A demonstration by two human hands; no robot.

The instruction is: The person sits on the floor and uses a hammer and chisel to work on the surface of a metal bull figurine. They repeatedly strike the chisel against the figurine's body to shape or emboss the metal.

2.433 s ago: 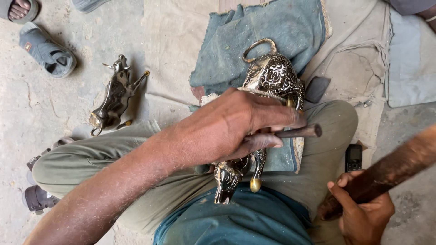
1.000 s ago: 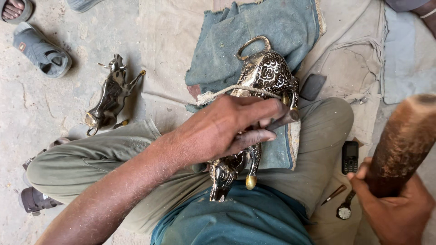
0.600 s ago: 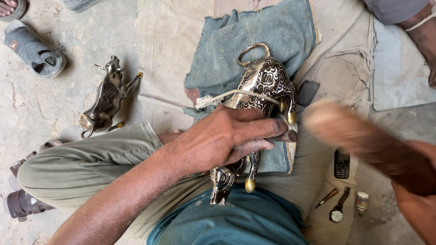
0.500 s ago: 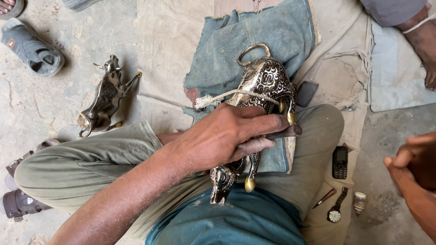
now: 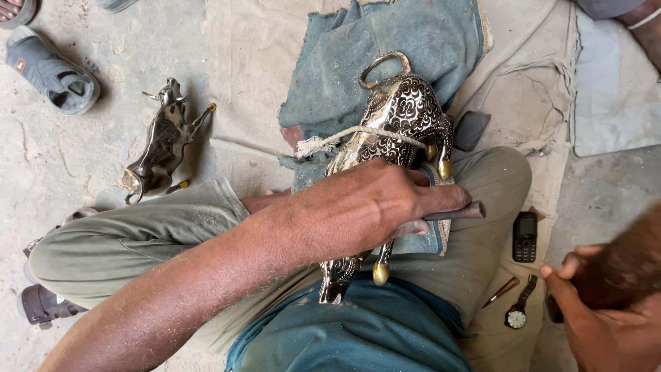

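Grey-blue worn cloth covers the upper centre of the frame, spread over a pale canvas sheet; on it, running down onto the lap at centre, lies an engraved silver-and-black metal animal figure with a cord round its body; the left hand at centre has its fingers closed around a dark metal chisel set against the figure; the right hand at lower right is curled around a blurred brown wooden mallet; a second dark metal figure lies at left; a black phone and wristwatch lie at right.
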